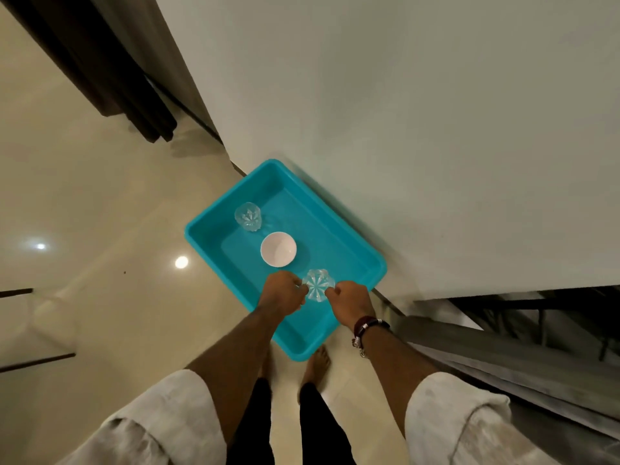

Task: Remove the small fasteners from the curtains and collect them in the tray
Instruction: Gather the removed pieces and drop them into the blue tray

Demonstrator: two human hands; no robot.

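While both hands pinch the clear glass [318, 285] between left grip [281, 292] and right grip [349, 298], the turquoise tray [339, 229] lies directly below.

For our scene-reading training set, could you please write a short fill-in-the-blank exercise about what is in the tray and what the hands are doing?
1. The tray on the floor is coloured ____.
2. Between the two clear glasses stands a small white ____.
3. The left hand and right hand hold one ____ between them, over the tray.
4. The right wrist wears a dark ____.

Missing words: blue; bowl; glass; bracelet
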